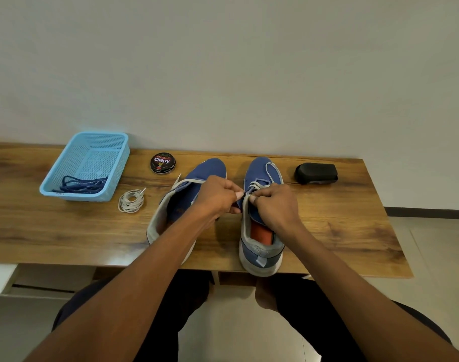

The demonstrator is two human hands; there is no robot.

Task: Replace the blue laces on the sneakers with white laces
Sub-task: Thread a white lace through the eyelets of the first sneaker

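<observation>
1. While both sneakers stand side by side on the wooden table [327,226], toes toward the wall, the two hands meet over the gap between them.
2. The left hand [218,195] pinches a white lace [189,181] that trails across the left sneaker [210,169].
3. The right hand [274,202] is curled at the eyelets of the right sneaker [257,246], fingers pinching what looks like a lace end, though the grip is partly hidden.
4. White lacing already crosses the right sneaker's front.
5. A coiled spare white lace [131,201] lies left of the left sneaker.
6. The blue laces [80,185] sit in a light blue basket [66,163] at far left.
7. A polish tin [162,163] is between the basket and the sneakers; a black brush [315,173] lies right of them.
</observation>
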